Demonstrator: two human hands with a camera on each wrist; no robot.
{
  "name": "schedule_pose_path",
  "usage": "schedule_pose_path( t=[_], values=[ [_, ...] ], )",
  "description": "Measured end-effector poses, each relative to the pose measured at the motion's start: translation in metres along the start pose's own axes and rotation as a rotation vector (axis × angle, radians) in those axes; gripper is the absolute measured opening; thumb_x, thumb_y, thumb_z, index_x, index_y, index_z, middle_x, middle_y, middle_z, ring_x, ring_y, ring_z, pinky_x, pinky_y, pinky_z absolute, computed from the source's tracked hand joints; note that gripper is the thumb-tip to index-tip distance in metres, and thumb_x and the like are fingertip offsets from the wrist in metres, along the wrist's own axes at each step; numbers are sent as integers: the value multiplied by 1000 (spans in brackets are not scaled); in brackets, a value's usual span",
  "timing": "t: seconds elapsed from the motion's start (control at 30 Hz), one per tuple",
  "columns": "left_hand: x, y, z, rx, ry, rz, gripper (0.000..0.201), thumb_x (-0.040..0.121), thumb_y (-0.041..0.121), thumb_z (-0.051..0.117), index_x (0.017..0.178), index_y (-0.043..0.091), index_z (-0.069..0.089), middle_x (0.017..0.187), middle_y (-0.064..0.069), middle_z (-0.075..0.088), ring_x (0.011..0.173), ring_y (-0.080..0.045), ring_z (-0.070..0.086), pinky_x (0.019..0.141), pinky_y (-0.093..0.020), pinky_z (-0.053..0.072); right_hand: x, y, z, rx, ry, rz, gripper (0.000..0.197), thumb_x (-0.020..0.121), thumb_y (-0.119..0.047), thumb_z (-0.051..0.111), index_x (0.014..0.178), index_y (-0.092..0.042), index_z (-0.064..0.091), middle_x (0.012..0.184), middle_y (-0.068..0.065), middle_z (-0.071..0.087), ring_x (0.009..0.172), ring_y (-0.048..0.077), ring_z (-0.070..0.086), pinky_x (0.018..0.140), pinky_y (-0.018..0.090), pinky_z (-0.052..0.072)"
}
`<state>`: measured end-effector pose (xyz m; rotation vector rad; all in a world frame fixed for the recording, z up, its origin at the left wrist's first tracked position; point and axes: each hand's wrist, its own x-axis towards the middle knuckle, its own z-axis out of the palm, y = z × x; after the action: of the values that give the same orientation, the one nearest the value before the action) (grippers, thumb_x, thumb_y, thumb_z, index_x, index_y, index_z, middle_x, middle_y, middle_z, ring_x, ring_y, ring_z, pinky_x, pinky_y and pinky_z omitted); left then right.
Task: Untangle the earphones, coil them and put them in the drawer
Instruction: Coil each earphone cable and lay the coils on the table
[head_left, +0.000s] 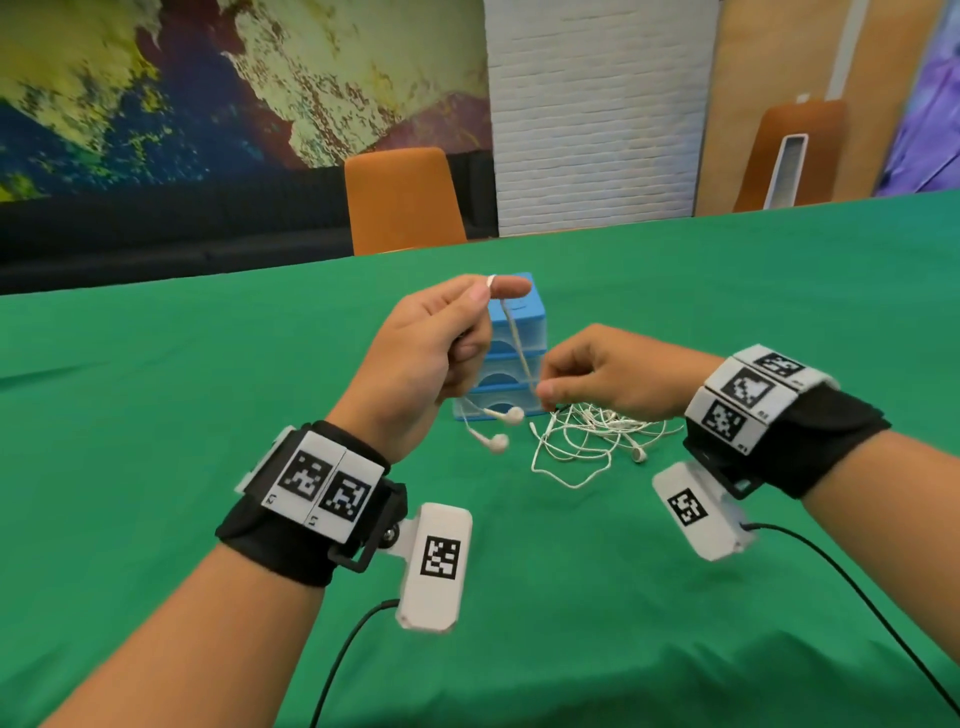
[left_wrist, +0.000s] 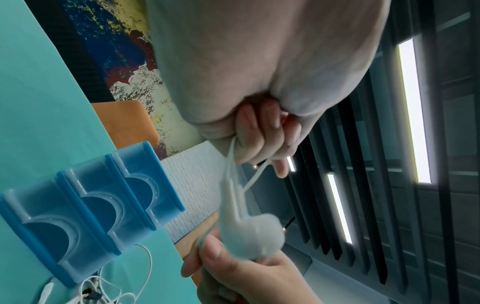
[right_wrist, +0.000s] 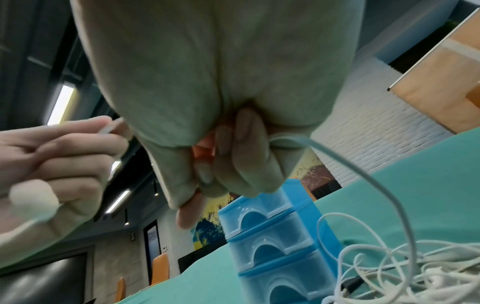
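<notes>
While my left hand is raised above the green table, its thumb and forefinger pinch the white earphones cord near the top, just in front of the blue drawer unit. From that pinch the cord runs down and to the right to my right hand, whose thumb and forefinger nip it lower down, just above the pile. The other fingers of both hands are curled into the palms. Two earbuds hang or lie just below my left hand, at the foot of the drawer unit; I cannot tell whether they touch the cloth. Most of the cord lies as a loose tangle on the table under and beside my right hand, touching the base of the drawers on their right side.

From the left wrist view, one earbud is a blurred white blob close to the lens, and the palm hides the pinch itself. From the right wrist view, my palm covers most of the grip, and a cord leaves the curled fingers and arcs down into the heap. How many sets of earphones make up the tangle I cannot make out. All three drawers look closed.
</notes>
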<state>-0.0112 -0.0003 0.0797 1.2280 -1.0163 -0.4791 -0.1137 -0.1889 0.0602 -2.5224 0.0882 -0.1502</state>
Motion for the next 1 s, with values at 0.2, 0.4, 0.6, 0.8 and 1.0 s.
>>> schedule_pose_path(
  t=[0.2,0.4,0.6,0.8,1.0],
  values=[
    [-2,-7,0,-89,122,-27,38,108,9,38,146,5,41,75,-5,68,43,-9,52,40,-16,37,-7,-35,10,-102,-181,-100,19,98,-27,63,84,-19,73,64,2,49,52,7,33,52,21,29],
    [5,-18,-4,-53,145,-38,53,98,-18,34,148,-2,40,139,-19,58,124,-21,63,101,-26,52,-10,-61,-4,-38,-208,-201,15,99,-16,61,95,-9,74,61,-10,57,53,2,42,55,15,34],
    [-7,-16,0,193,-75,-74,53,82,-20,29,115,0,67,84,-14,70,57,-13,59,55,-20,48,-7,-51,-44,200,12,-177,23,101,-12,54,83,-4,65,49,-10,37,44,12,27,43,24,25],
    [-8,-6,1,88,-50,-105,39,93,1,35,104,-6,73,51,-2,27,44,-12,15,39,-19,18,1,-28,-36,209,190,-107,29,103,-22,54,76,-13,58,48,-13,37,46,11,29,43,24,28],
    [-5,-9,-7,-38,31,-126,33,107,15,40,126,-1,60,51,-1,49,31,-6,34,34,-15,23,8,-19,-7,115,77,-66,27,105,-21,49,80,-13,56,51,-14,44,44,1,35,44,15,31]
  ],
)
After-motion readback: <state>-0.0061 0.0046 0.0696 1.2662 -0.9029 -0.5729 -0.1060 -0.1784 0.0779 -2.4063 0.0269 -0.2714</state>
